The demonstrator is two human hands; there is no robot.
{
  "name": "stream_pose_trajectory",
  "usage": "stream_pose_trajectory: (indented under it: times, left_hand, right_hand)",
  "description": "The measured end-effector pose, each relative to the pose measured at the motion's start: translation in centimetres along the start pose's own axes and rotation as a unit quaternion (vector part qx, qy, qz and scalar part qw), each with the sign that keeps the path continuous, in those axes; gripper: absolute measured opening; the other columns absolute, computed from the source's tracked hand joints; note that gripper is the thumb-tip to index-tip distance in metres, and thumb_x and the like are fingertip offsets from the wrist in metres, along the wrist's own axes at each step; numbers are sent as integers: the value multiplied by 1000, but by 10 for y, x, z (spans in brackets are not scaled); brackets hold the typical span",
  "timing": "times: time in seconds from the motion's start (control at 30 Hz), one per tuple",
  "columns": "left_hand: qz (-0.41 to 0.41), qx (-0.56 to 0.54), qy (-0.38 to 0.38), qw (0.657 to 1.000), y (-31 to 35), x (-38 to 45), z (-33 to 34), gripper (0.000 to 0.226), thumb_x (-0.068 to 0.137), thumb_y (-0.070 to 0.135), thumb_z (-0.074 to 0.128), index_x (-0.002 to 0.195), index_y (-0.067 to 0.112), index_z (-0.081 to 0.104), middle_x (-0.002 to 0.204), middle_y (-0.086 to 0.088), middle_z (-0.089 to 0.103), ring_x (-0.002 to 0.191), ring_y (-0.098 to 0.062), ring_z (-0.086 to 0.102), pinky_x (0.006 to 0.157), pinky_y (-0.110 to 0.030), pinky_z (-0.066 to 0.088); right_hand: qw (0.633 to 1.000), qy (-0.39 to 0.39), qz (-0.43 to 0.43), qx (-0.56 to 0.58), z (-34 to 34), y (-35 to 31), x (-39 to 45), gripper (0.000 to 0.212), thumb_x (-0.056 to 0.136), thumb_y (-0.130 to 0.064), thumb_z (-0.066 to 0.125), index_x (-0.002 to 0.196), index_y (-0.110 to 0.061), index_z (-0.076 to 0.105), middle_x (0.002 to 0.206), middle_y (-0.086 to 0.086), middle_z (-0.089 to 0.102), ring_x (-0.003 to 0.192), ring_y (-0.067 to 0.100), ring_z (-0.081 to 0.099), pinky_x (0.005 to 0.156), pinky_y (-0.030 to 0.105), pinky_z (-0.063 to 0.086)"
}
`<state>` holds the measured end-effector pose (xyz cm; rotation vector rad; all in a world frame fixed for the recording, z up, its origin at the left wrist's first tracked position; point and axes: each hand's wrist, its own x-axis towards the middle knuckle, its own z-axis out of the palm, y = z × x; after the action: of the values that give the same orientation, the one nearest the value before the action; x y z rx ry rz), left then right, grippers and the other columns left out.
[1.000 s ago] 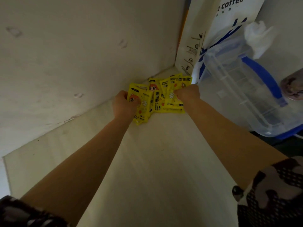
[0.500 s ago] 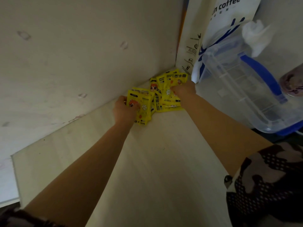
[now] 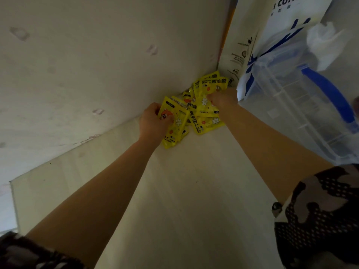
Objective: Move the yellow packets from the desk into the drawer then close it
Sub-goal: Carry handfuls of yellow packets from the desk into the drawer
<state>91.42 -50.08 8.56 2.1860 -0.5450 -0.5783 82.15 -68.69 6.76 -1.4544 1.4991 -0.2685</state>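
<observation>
Where counter [image 3: 174, 191] meets wall at frame centre, left hand [image 3: 152, 124] and right hand [image 3: 223, 99] both grip yellow hand-warmer packets [image 3: 202, 111], hands apart.

Clear plastic bin [image 3: 303, 113] with blue handle, white coffee bag [image 3: 252, 35] against wall [image 3: 97, 55]

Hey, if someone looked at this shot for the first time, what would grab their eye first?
The bright yellow packets, heaped in the far corner of the pale desk against the wall, stand out most. Both bare arms reach into them: the left hand grips a packet at the heap's left edge, the right hand digs in from the right. A clear plastic bin with blue trim fills the right side.
</observation>
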Motion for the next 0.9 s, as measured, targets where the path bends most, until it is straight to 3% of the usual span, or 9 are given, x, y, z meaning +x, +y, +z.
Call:
stream_pose_trajectory:
  times: [0.1, 0.17, 0.33, 0.43, 0.5, 0.63, 0.7, 0.8, 0.9]
  left_hand:
    - [2, -4, -13, 1000, 2, 5, 1, 20, 79, 17, 70, 97, 14, 62, 78, 4, 61, 67, -12, 56, 53, -22, 41]
    - [-14, -12, -32, 999, 0, 6, 4, 19, 79, 17, 70, 95, 15, 62, 75, 6, 61, 64, -13, 59, 55, -25, 48]
    - [-11, -2, -66, 998, -10, 1, 7, 17, 78, 25, 70, 92, 19, 61, 85, -3, 70, 75, -24, 69, 70, -44, 59]
    - [1, 14, -66, 998, -15, -13, 5, 15, 79, 26, 70, 89, 22, 60, 82, 0, 69, 74, -21, 67, 68, -36, 57]
    - [16, 34, -60, 997, -20, -29, 3, 14, 80, 26, 70, 88, 21, 59, 77, 3, 65, 70, -17, 63, 59, -26, 50]
    - [17, 33, -65, 997, -34, -72, -6, 14, 81, 26, 69, 87, 23, 57, 73, 10, 60, 66, -9, 57, 55, -21, 40]
    - [7, 27, -73, 997, -44, -99, -11, 14, 80, 26, 70, 87, 24, 58, 74, 12, 61, 68, -7, 58, 57, -21, 43]
    - [-12, 27, -77, 997, -60, -142, -20, 15, 80, 26, 71, 89, 22, 60, 75, 11, 63, 70, -6, 60, 57, -17, 44]
    - [-45, 5, -69, 997, -76, -176, -30, 15, 78, 21, 73, 87, 20, 62, 77, 9, 65, 72, -9, 62, 55, -15, 45]
  right_hand:
    - [1000, 12, -3, -16, -1, 1, 1, 17, 79, -11, 67, 79, -11, 51, 75, 1, 53, 63, 13, 51, 60, 26, 46]
    - [999, -26, 7, -26, -4, -2, 3, 18, 82, -13, 68, 75, -10, 51, 79, 4, 55, 62, 13, 50, 61, 27, 46]
    - [991, -73, 22, -110, -12, -6, -7, 39, 87, -9, 60, 55, -16, 39, 41, 3, 48, 52, 12, 41, 65, 24, 44]
    - [982, -96, 6, -163, -9, 3, -30, 38, 88, -10, 56, 54, -17, 39, 21, -6, 38, 33, 12, 47, 37, 12, 36]
    - [986, -102, 5, -129, -5, 17, -47, 35, 85, -9, 59, 58, -17, 38, 44, -3, 48, 41, 9, 47, 34, 15, 35]
    - [993, -98, 5, -67, -2, 53, -88, 9, 79, -11, 61, 86, -16, 58, 82, -4, 55, 80, 17, 55, 65, 23, 44]
    - [994, -94, 14, -53, -4, 72, -116, 28, 80, -20, 63, 108, -16, 61, 98, -2, 62, 91, 19, 59, 78, 25, 44]
    - [995, -90, 40, -15, -10, 98, -162, 39, 79, -27, 65, 116, -18, 54, 105, -1, 63, 97, 21, 62, 85, 31, 51]
    - [991, -81, 92, 52, -19, 122, -201, 40, 75, -12, 67, 112, -16, 51, 101, 2, 61, 92, 21, 61, 80, 38, 56]
